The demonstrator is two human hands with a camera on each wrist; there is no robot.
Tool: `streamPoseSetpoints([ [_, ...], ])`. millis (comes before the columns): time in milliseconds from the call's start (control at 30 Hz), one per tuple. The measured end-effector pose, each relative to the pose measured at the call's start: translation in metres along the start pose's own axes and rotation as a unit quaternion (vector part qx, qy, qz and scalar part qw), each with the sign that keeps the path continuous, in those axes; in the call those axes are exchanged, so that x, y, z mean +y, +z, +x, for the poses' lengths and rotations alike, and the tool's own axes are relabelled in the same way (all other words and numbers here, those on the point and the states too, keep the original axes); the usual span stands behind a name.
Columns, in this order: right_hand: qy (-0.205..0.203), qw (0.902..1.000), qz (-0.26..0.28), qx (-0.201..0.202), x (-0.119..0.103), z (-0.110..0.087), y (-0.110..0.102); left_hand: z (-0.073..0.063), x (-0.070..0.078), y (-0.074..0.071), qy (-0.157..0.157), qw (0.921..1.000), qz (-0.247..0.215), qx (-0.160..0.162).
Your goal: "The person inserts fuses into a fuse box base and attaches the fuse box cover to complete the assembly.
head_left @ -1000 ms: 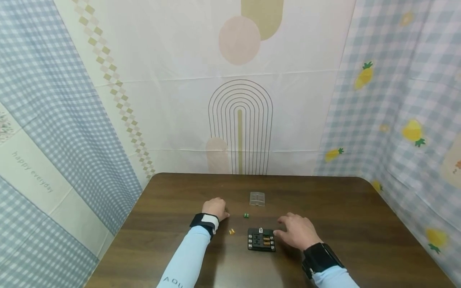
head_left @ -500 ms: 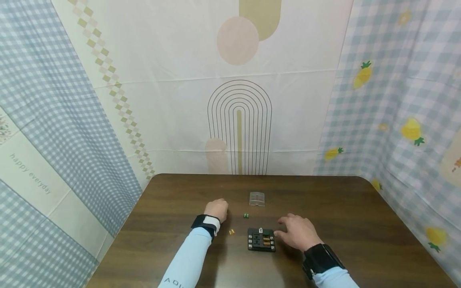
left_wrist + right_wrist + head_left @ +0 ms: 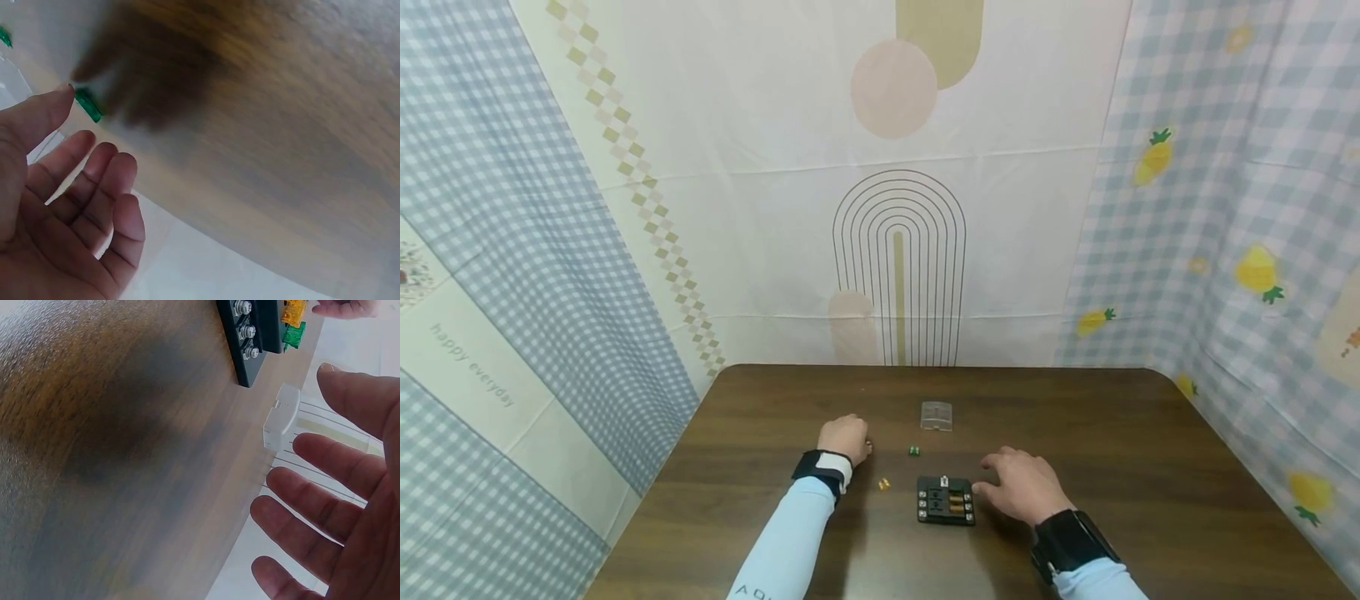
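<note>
My left hand (image 3: 844, 438) is over the left middle of the table, palm down, fingers loosely bent. In the left wrist view a small green blade fuse (image 3: 89, 105) shows at the thumb tip; the index fingertip stands apart from it. Another green fuse (image 3: 913, 450) lies to this hand's right, and yellow fuses (image 3: 883, 483) lie nearer. A black fuse block (image 3: 945, 501) with screw terminals and amber fuses seated on its right side sits at the front middle. My right hand (image 3: 1021, 485) hovers beside its right edge, fingers spread and relaxed, thumb toward the block, holding nothing.
A clear plastic cover (image 3: 936, 416) lies behind the green fuse. The brown wooden table (image 3: 1112, 433) runs back to a white patterned cloth (image 3: 760, 250), with blue checked cloth (image 3: 1180, 275) at the sides. Both wrists wear dark straps.
The left hand's fingers first draw in, then the hand shifts slightly left. The right hand, the block and the loose fuses stay in place; the view tilts slightly.
</note>
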State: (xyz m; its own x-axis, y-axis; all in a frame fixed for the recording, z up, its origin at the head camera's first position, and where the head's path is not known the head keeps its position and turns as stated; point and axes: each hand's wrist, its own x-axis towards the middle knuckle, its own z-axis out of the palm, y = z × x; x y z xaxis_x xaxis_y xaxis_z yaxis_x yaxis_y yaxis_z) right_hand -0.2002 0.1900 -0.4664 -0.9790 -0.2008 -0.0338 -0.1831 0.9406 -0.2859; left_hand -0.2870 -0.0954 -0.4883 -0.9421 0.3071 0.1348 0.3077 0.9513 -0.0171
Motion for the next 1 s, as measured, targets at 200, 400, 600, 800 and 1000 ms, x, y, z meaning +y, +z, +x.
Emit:
streamPoseSetpoints([
  [200, 0.002, 1.0000, -0.003, -0.002, 0.0005, -0.0005, 0.0009, 0.0005, -0.0014, 0.0044, -0.012, 0.9999, -0.002, -0.012],
  [400, 0.009, 0.9999, 0.000, -0.006, -0.0008, -0.0001, 0.0013, 0.0008, 0.0019, 0.0065, 0.018, 0.9997, 0.008, -0.014],
  [600, 0.007, 0.9999, 0.003, -0.007, -0.0005, 0.0001, 0.0019, 0.0003, 0.0043, 0.0072, 0.024, 0.9996, 0.006, -0.012],
  [800, 0.005, 1.0000, 0.003, -0.005, 0.0006, -0.0012, 0.0022, -0.0014, 0.0043, 0.0019, -0.005, 0.9999, -0.011, -0.006],
  [1000, 0.000, 1.0000, 0.002, -0.006, -0.0005, -0.0007, 0.0016, -0.0019, 0.0021, 0.0062, -0.018, 0.9996, -0.020, -0.004],
])
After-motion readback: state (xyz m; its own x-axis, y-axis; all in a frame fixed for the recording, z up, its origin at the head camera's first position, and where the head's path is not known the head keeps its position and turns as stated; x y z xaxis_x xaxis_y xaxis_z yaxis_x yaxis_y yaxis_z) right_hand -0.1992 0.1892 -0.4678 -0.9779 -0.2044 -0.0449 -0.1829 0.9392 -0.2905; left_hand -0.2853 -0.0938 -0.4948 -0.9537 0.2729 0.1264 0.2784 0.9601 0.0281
